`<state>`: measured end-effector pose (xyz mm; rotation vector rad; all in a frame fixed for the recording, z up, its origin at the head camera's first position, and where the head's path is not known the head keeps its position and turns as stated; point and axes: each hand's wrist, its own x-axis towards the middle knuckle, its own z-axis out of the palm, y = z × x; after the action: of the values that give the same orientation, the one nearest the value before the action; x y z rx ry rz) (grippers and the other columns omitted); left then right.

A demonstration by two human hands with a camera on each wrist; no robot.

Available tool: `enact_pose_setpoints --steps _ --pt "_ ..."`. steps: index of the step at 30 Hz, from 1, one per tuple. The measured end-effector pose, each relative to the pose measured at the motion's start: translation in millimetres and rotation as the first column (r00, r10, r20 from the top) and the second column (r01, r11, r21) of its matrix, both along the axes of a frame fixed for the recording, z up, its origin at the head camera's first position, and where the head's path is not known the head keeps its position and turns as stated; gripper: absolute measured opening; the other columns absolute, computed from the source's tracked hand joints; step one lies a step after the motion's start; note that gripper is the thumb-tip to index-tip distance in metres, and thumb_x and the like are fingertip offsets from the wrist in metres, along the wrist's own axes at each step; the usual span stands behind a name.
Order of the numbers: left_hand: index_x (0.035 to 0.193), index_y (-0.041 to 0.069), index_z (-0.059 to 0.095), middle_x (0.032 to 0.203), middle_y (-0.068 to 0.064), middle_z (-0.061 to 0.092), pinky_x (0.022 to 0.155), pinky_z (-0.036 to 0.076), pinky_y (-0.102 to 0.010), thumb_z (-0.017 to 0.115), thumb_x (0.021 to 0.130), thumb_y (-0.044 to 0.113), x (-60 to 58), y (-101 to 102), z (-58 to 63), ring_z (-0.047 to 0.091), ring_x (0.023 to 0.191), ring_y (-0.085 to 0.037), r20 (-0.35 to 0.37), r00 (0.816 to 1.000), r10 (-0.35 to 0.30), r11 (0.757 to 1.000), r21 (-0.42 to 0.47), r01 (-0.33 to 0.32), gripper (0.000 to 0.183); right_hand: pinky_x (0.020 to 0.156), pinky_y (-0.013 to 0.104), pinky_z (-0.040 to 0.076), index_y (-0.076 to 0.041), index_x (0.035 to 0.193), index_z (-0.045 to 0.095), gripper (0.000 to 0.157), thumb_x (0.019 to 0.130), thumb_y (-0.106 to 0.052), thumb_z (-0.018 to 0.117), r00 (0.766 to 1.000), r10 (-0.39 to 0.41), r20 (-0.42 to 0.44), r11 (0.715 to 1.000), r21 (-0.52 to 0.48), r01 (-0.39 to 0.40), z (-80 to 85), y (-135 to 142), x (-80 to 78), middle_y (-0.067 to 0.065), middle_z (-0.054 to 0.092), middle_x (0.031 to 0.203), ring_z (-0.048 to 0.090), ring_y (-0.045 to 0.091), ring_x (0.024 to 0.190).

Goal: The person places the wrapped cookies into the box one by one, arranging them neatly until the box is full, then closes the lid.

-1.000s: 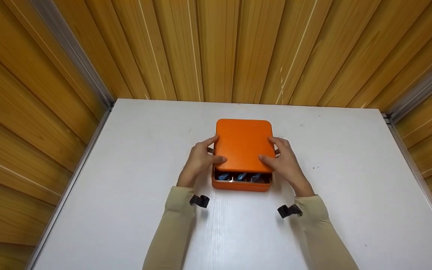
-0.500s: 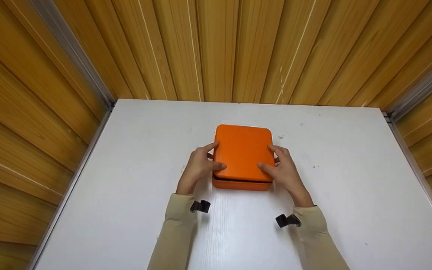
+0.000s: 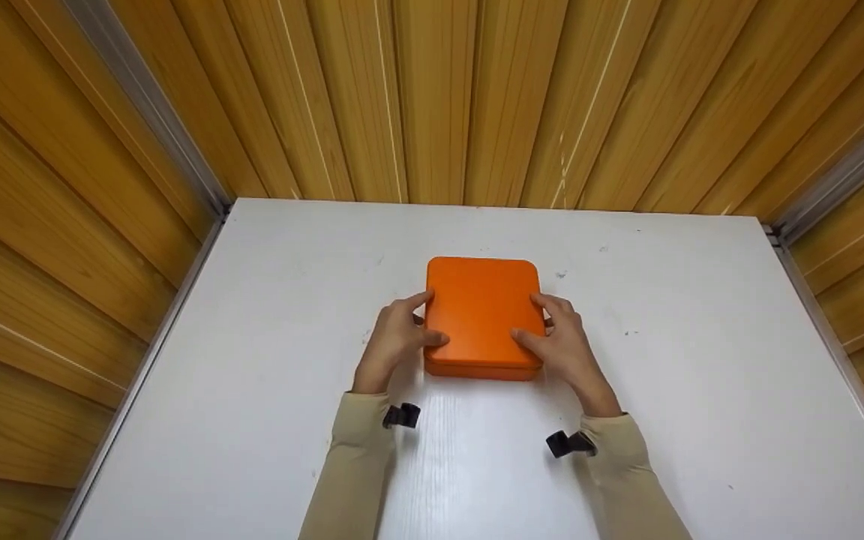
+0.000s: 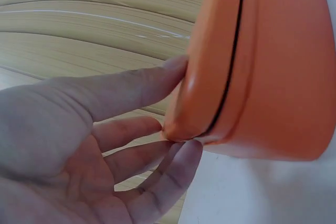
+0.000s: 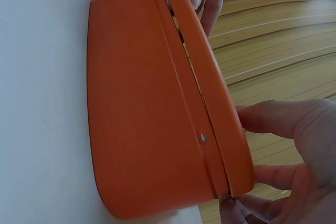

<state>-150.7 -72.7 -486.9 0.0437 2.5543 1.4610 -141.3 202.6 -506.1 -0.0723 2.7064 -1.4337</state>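
Note:
An orange rectangular box with rounded corners sits on the white table, its matching lid lying over the top. My left hand grips the lid's left side, thumb on the top and fingers along the edge. On the opposite side my right hand holds the lid in the same way. A narrow dark seam parts lid and box wall in the left wrist view. Seen from the right wrist, the gap above the box wall is slightly wider toward the left hand's end. The box's contents are hidden.
The white table reaches back to a wood-patterned panel wall, with similar panels on both sides. Metal rails run down the corners. A small black camera mount sits on each wrist.
Both hands have brought the lid toward me and down over the box. The front opening, where dark compartments with blue shiny items showed, is now covered.

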Motion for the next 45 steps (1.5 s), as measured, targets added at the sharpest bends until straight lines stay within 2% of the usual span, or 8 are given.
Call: enact_pose_setpoints --steps 5,21,27,29,32,37,41,45 --pt "0.157 0.009 0.054 0.111 -0.016 0.074 0.082 0.056 -0.035 0.093 0.082 0.01 -2.0 -2.1 -4.5 0.069 0.095 -0.024 0.001 1.0 -0.01 1.0 -0.001 0.01 0.084 0.104 0.053 0.046 0.005 0.157 0.045 0.074 0.096 -0.017 0.08 1.0 -0.003 -0.011 1.0 0.016 0.003 -1.7 -1.3 -0.4 0.027 0.036 0.161 0.049 0.044 0.125" --pt "0.157 0.013 0.054 0.102 -0.013 0.076 0.081 0.054 -0.036 0.094 0.082 0.012 -2.7 -5.8 -11.6 0.069 0.091 -0.023 0.016 1.0 -0.001 1.0 0.003 0.001 0.086 0.102 0.054 0.048 0.002 0.158 0.045 0.075 0.096 -0.021 0.08 1.0 -0.016 0.007 1.0 0.014 0.016 -3.8 -1.3 2.7 0.026 0.035 0.161 0.048 0.043 0.128" --pt "0.156 0.015 0.057 0.137 -0.011 0.068 0.089 0.057 -0.038 0.086 0.092 0.023 -7.8 -8.2 -22.4 0.068 0.11 -0.026 -0.019 1.0 0.024 0.995 0.092 -0.022 0.071 0.102 0.052 0.049 -0.003 0.16 0.044 0.072 0.1 -0.023 0.076 0.999 -0.023 0.027 0.999 -0.022 0.024 -6.2 4.3 -4.6 0.023 0.035 0.162 0.049 0.042 0.13" --pt "0.155 0.016 0.058 0.149 -0.009 0.061 0.092 0.058 -0.041 0.081 0.095 0.024 -12.5 -9.3 -28.3 0.065 0.12 -0.029 -0.041 0.998 0.038 0.989 0.146 -0.032 0.064 0.105 0.052 0.049 -0.004 0.161 0.043 0.07 0.101 -0.022 0.074 1.0 -0.011 0.027 0.999 -0.051 0.012 -7.8 7.3 -9.8 0.023 0.035 0.162 0.049 0.042 0.132" --pt "0.152 0.017 0.061 0.151 -0.011 0.059 0.091 0.059 -0.041 0.076 0.098 0.024 -23.1 -10.1 -36.9 0.062 0.127 -0.03 -0.061 0.996 0.059 0.971 0.235 -0.043 0.057 0.109 0.053 0.048 -0.005 0.163 0.04 0.07 0.103 -0.024 0.072 1.0 0.015 0.024 0.995 -0.097 -0.013 -11.0 11.4 -19.8 0.022 0.033 0.163 0.048 0.042 0.136" --pt "0.149 0.019 0.065 0.146 -0.007 0.063 0.076 0.054 -0.032 0.07 0.103 0.024 -42.1 -9.0 -48.6 0.064 0.12 -0.024 -0.06 0.995 0.08 0.93 0.364 -0.053 0.046 0.113 0.052 0.046 -0.01 0.165 0.039 0.07 0.105 -0.029 0.07 0.999 0.043 0.015 0.99 -0.132 -0.04 -17.5 15.5 -37.4 0.019 0.033 0.164 0.047 0.041 0.141" --pt "0.148 0.022 0.066 0.147 -0.005 0.062 0.076 0.058 -0.033 0.068 0.104 0.019 -51.5 -7.4 -52.5 0.066 0.118 -0.022 -0.05 0.995 0.087 0.906 0.42 -0.058 0.043 0.116 0.053 0.042 -0.014 0.165 0.04 0.069 0.106 -0.034 0.069 0.998 0.059 -0.005 0.987 -0.148 -0.059 -23.7 18.1 -48.9 0.017 0.034 0.164 0.045 0.041 0.144" --pt "0.147 0.025 0.066 0.147 -0.008 0.061 0.082 0.063 -0.038 0.065 0.104 0.015 -56.9 -5.9 -53.7 0.065 0.12 -0.025 -0.043 0.995 0.09 0.899 0.433 -0.063 0.044 0.118 0.054 0.04 -0.019 0.165 0.042 0.068 0.105 -0.039 0.068 0.998 0.066 -0.007 0.981 -0.181 -0.066 -28.3 21.5 -57.3 0.013 0.034 0.166 0.042 0.039 0.147"
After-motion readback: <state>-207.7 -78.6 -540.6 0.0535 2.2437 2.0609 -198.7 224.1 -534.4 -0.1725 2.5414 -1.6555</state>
